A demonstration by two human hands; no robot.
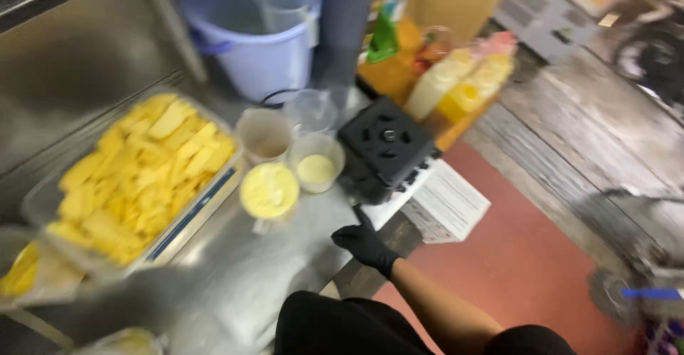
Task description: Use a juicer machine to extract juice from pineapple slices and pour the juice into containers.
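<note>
Black-gloved right grip [365, 242] open on steel counter [249, 269], blender base [385, 148] just beyond

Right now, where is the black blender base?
In the head view, the black blender base sits at the steel counter's right edge, beside the plastic cups, just above the black-gloved right hand.

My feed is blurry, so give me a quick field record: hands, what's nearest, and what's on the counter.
right hand: black-gloved right hand resting at the edge of the steel counter, holding nothing
left hand: not in view
nearest thing: black blender base, just beyond the fingertips
cups: three plastic cups, two with pale yellow contents
tray: clear tray of yellow fruit pieces, left of the cups
behind: pale blue bucket; squeeze bottles
</note>
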